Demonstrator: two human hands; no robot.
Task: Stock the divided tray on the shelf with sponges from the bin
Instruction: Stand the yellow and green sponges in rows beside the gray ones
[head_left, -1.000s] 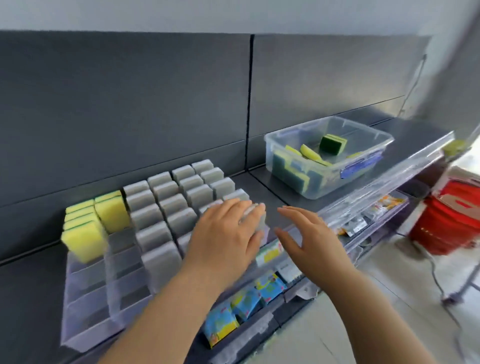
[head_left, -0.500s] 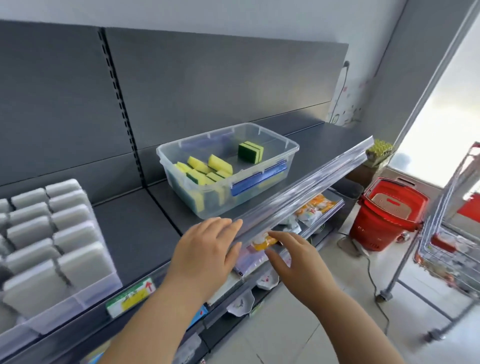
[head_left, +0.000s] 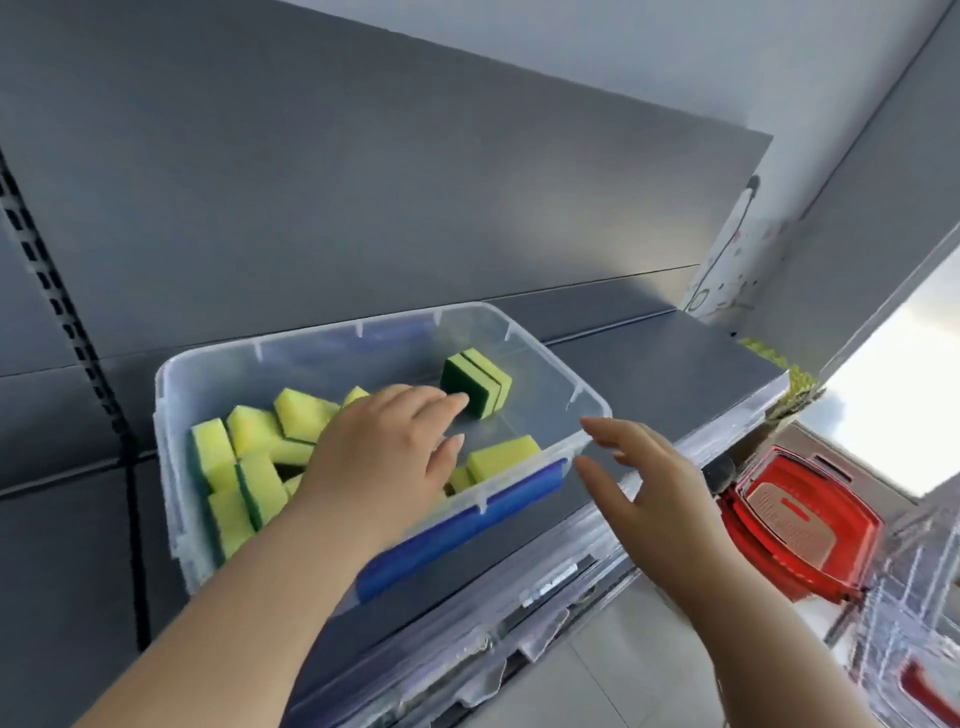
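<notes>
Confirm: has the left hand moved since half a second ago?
Yes. The left hand went forward past the front wall of the bin, from outside it to above the sponges.

sponges (head_left: 249, 457) in bin (head_left: 540, 358) — on shelf (head_left: 675, 374)

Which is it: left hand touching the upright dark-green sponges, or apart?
Cannot tell. Head view: the left hand fingertip overlaps the upright sponges; blur hides any gap.

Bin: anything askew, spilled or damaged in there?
Nothing spilled or damaged. The sponges at the left of the bin lie in a loose, tilted jumble, and one stacked pair stands apart on edge near the far right. The left hand reaches in over them; the right hand hovers open outside its right corner.
</notes>
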